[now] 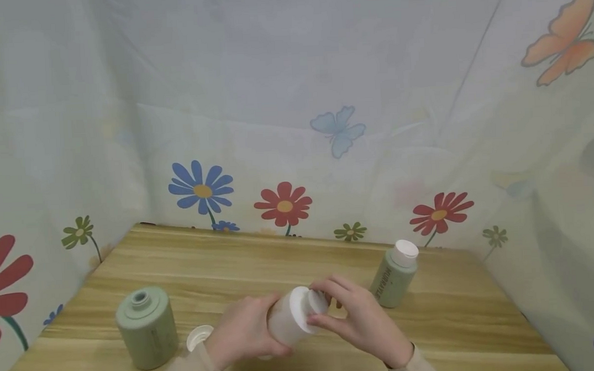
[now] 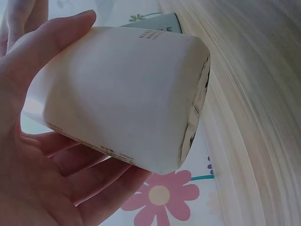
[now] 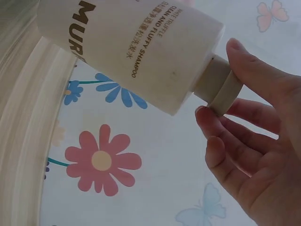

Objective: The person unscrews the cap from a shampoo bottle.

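A white shampoo bottle [image 3: 155,52] is held tilted above the table, its neck end toward the right. My left hand [image 1: 248,327] grips its body, thumb on one side and fingers beneath, as the left wrist view shows. My right hand [image 1: 360,318] pinches the round white cap [image 3: 221,84] at the bottle's neck between thumb and fingers. In the left wrist view the bottle's base [image 2: 195,108] points away from the palm. Behind my left wrist, a loose white cap [image 1: 200,336] lies on the table.
On the left stands a wide green bottle [image 1: 149,330] with an uncovered neck. A slimmer green bottle [image 1: 394,278] with a white cap stands beyond my right hand. The wooden table [image 1: 260,259] meets a curtain [image 1: 274,125] printed with flowers and butterflies at the back and sides.
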The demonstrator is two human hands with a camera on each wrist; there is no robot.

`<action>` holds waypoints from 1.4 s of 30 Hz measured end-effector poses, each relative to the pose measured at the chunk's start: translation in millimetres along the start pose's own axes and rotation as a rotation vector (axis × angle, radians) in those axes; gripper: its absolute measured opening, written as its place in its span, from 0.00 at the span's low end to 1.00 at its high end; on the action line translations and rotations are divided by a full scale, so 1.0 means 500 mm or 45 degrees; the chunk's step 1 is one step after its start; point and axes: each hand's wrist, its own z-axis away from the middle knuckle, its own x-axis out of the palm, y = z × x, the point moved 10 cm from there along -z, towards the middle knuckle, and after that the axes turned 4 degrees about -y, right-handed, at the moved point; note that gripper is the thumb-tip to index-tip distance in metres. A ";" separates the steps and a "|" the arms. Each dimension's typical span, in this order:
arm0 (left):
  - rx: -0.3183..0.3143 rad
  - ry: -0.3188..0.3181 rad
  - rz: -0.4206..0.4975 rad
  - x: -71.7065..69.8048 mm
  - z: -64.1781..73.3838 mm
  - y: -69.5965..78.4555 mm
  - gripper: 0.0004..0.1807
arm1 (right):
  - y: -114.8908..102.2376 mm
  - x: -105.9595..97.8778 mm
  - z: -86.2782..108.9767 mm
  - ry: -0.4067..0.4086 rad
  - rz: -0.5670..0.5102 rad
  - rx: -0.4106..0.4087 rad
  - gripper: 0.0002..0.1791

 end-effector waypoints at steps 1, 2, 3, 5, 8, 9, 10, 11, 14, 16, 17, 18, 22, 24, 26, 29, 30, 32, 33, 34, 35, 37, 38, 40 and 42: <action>0.002 0.000 0.001 0.000 0.000 -0.001 0.34 | -0.001 0.000 0.000 0.006 -0.001 -0.021 0.21; 0.001 -0.002 0.004 0.000 -0.001 -0.003 0.33 | -0.003 0.001 -0.001 0.011 -0.004 -0.039 0.21; 0.000 -0.006 0.011 0.000 -0.001 -0.004 0.33 | -0.003 0.001 0.000 0.014 -0.007 -0.053 0.21; -0.006 -0.016 0.020 0.002 -0.002 -0.009 0.32 | -0.004 0.004 0.000 0.009 -0.012 -0.074 0.21; -0.003 -0.031 0.023 0.006 0.000 -0.013 0.31 | -0.008 0.010 0.004 -0.033 -0.012 -0.113 0.22; 0.002 -0.034 0.023 0.007 0.001 -0.013 0.31 | -0.009 0.013 0.005 -0.052 -0.010 -0.122 0.23; 0.008 -0.037 0.025 0.008 0.002 -0.014 0.31 | -0.011 0.015 0.007 -0.069 -0.006 -0.138 0.23; 0.014 -0.043 0.031 0.009 0.004 -0.013 0.31 | -0.012 0.017 0.008 -0.088 -0.006 -0.146 0.23; 0.020 -0.056 0.052 0.012 0.006 -0.013 0.31 | -0.015 0.020 0.009 -0.109 -0.012 -0.176 0.24; 0.015 -0.067 0.070 0.014 0.006 -0.013 0.32 | -0.015 0.021 0.009 -0.119 -0.026 -0.178 0.24; 0.011 -0.070 0.075 0.014 0.006 -0.014 0.33 | -0.013 0.022 0.009 -0.132 -0.042 -0.165 0.24; 0.007 -0.071 0.079 0.014 0.006 -0.014 0.33 | -0.010 0.023 0.010 -0.144 -0.056 -0.151 0.24; -0.003 -0.074 0.076 0.014 0.005 -0.016 0.33 | 0.005 0.025 0.011 -0.172 -0.084 -0.042 0.27; -0.007 -0.076 0.073 0.014 0.004 -0.017 0.33 | 0.013 0.022 0.012 -0.149 -0.049 0.017 0.29; -0.013 -0.085 0.076 0.015 0.003 -0.019 0.34 | 0.020 0.017 0.011 -0.119 -0.003 0.071 0.30; -0.022 -0.101 0.094 0.014 0.002 -0.020 0.34 | 0.028 0.012 0.011 -0.080 0.055 0.123 0.26; -0.024 -0.103 0.096 0.014 0.001 -0.020 0.34 | 0.028 0.012 0.010 -0.072 0.054 0.125 0.24; -0.021 -0.101 0.096 0.013 0.001 -0.019 0.35 | 0.026 0.011 0.009 -0.058 0.048 0.110 0.20; -0.016 -0.097 0.094 0.013 0.001 -0.018 0.34 | 0.024 0.011 0.008 -0.052 0.045 0.094 0.18; -0.011 -0.091 0.087 0.012 0.001 -0.017 0.34 | 0.021 0.010 0.008 -0.045 0.042 0.073 0.16; -0.005 -0.086 0.080 0.012 0.001 -0.016 0.34 | 0.019 0.010 0.007 -0.043 0.041 0.055 0.15; 0.005 -0.081 0.068 0.011 0.001 -0.014 0.34 | 0.014 0.009 0.006 -0.049 0.051 0.031 0.14; 0.010 -0.077 0.064 0.011 0.001 -0.013 0.34 | 0.010 0.009 0.005 -0.054 0.065 0.015 0.14; 0.013 -0.074 0.057 0.011 0.001 -0.013 0.34 | 0.001 0.008 0.005 -0.059 0.101 -0.035 0.14; 0.012 -0.070 0.050 0.012 0.000 -0.013 0.33 | -0.009 0.006 0.005 -0.057 0.149 -0.090 0.15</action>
